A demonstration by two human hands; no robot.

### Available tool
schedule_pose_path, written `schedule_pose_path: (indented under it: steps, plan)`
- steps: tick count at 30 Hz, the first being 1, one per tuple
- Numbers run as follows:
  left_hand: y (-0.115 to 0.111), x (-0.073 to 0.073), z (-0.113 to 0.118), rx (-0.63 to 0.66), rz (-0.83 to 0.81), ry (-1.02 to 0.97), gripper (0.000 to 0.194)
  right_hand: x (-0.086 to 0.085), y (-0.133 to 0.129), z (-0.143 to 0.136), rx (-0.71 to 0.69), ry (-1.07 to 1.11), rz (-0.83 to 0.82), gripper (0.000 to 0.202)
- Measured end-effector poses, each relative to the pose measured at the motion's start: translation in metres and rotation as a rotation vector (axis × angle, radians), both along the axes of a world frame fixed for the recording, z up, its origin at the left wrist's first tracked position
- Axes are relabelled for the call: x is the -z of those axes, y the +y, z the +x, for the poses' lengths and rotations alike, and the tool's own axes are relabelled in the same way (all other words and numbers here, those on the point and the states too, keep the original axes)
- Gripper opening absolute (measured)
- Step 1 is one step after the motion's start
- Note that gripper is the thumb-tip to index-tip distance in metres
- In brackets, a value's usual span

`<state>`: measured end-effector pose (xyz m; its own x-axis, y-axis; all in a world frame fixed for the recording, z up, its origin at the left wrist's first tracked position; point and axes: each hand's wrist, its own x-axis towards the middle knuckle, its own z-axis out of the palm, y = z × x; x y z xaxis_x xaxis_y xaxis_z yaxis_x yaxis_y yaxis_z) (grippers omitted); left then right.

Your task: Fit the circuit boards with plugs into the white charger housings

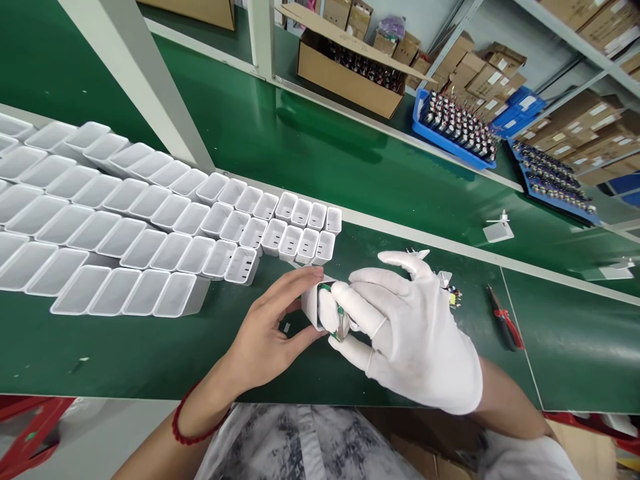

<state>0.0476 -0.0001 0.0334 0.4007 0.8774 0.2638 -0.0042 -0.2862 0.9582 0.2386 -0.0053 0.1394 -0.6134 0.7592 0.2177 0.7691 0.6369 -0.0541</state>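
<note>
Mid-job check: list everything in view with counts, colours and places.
White cases: many, white, rows at left
Held case: one, white, centre
Circuit board: one, green, at the held case's mouth
Small components: count unclear, partly yellow, right of centre
Pliers: one, red-handled, right
Plug-like pieces: two, white, far right
Open carton: one, brown, top centre
Parts trays: two, blue, upper right
Stored boxes: many, mostly brown, background
Purple bag: one, purple, top
Workbench: one, green, across the view
Frame post: one, white, upper left
Bracelet: one, red, lower left
Left hand: one, bare, gripping the held case
Right hand: one, white-gloved, fingers on the circuit board
</note>
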Motion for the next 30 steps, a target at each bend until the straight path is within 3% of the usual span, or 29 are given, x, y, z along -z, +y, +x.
schedule_pose_path:
  steps: [9, 12, 15, 17, 18, 20, 22, 24, 26, 30]
  plan:
    - [-0.003, -0.002, 0.002, -0.005, 0.002, 0.028, 0.061, 0.002, 0.001, -0.006, 0.011, -0.065, 0.016, 0.012]
    - [-0.004, -0.001, 0.004, -0.022, -0.054, 0.033, 0.059, 0.001, 0.001, -0.006, 0.001, -0.072, 0.071, 0.028]
    - [-0.004, 0.001, 0.008, -0.043, -0.17, -0.11, 0.055, 0.005, -0.003, 0.004, -0.018, 0.115, 0.155, 0.051]
    - [-0.004, 0.002, 0.012, -0.07, -0.232, -0.24, 0.053, 0.016, -0.008, 0.012, 0.086, 0.326, 0.194, 0.05]
    - [-0.005, 0.004, 0.014, -0.092, -0.239, -0.286, 0.053, 0.024, -0.011, 0.015, 0.161, 0.419, 0.135, 0.048]
    - [-0.007, 0.006, 0.02, -0.146, -0.197, -0.306, 0.053, 0.043, -0.014, 0.015, 0.252, 0.566, -0.19, 0.044]
    - [-0.01, 0.009, 0.026, -0.188, -0.123, -0.239, 0.053, 0.061, -0.014, 0.009, 0.196, 0.728, -0.619, 0.043]
    - [-0.013, 0.01, 0.03, -0.21, -0.076, -0.123, 0.055, 0.075, -0.012, 0.001, 0.122, 0.94, -0.9, 0.043]
    - [-0.015, 0.011, 0.03, -0.21, -0.063, -0.018, 0.056, 0.083, -0.01, -0.005, 0.126, 1.119, -1.008, 0.04]
    - [-0.018, 0.009, 0.024, -0.192, -0.052, 0.097, 0.059, 0.086, -0.01, -0.006, 0.15, 1.251, -1.084, 0.051]
